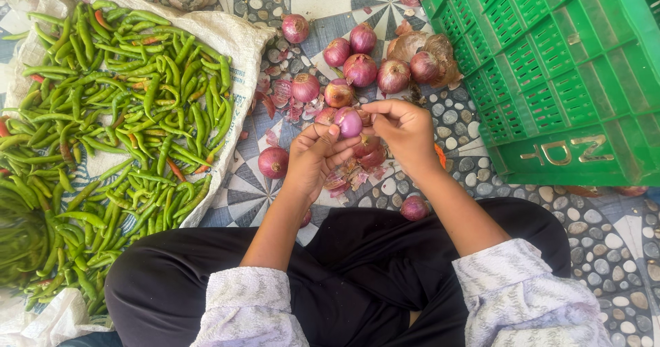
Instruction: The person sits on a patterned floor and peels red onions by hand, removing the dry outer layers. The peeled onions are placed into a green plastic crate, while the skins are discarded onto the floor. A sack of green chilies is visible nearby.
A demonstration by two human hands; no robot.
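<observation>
While the person sits cross-legged on the patterned floor (619, 251), both hands meet just above the lap around 1 small red onion (348, 121). The left hand (313, 158) is curled about halfway, its thumb and forefinger closed on the onion's lower side, cradling it from 7 o'clock. The right hand (405, 130) comes in from 3 o'clock with its fingers bent and pinched at the onion's top edge, where a bit of skin seems to be caught; whether it grips skin or only touches it I cannot tell for sure. The onion looks half bare, pale purple and glossy, so it is likely firm, light and a little slippery where the skin is off; the dry skin is thin and brittle and would tear in flakes. A sound hold is probably around the round belly with the fingertips, leaving the root and neck ends free. Loose peels (347, 178) lie on the floor under the hands. At 12 o'clock from the hands sits a cluster of unpeeled onions (361, 68), with 1 more at 9 o'clock (273, 162) and another at 5 o'clock near the knee (414, 208). Well off at 9 o'clock a heap of green chillies (124, 113) covers a white sack (234, 34). At 2 o'clock stands a green plastic crate (564, 79), near the onions but apart.
</observation>
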